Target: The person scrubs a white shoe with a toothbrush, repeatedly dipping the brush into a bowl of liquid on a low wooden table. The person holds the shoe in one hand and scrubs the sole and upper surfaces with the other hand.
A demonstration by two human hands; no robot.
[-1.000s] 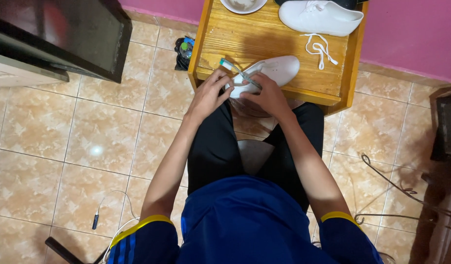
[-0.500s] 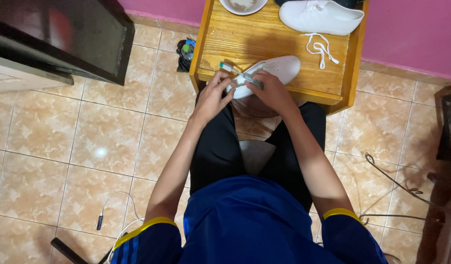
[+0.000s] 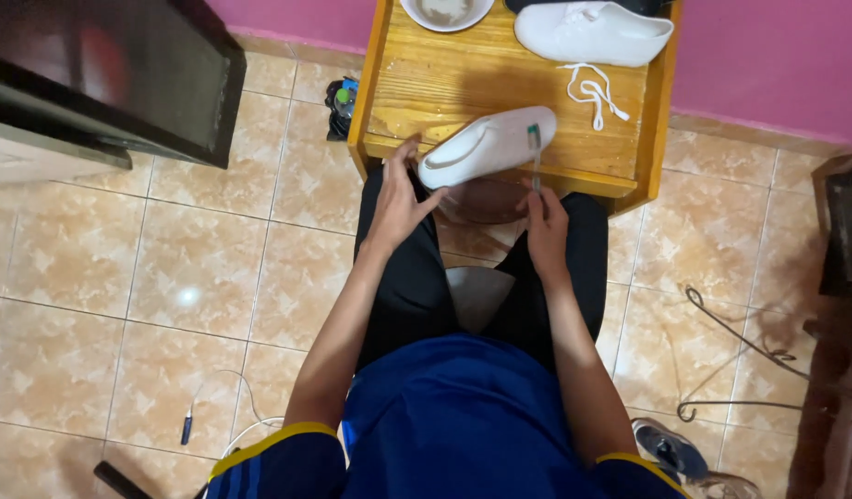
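A white shoe (image 3: 489, 145) lies on its side at the near edge of a small wooden table (image 3: 444, 83). My left hand (image 3: 398, 199) holds the shoe's heel end, fingers curled around it. My right hand (image 3: 546, 222) grips a toothbrush (image 3: 535, 157) upright by its handle, with the green-and-white head touching the shoe near its toe. A second white shoe (image 3: 592, 32) sits at the table's back right, and a loose white lace (image 3: 592, 92) lies in front of it.
A white bowl (image 3: 446, 11) stands at the table's back edge. A dark cabinet (image 3: 102, 74) fills the upper left. A small dark object (image 3: 341, 97) sits on the tiled floor left of the table. Cables (image 3: 721, 342) and a sneaker (image 3: 670, 453) lie at right.
My hands have come apart: the right one drew back and now holds the toothbrush upright at the toe, while the left keeps the heel. The shoe has turned more onto its side.
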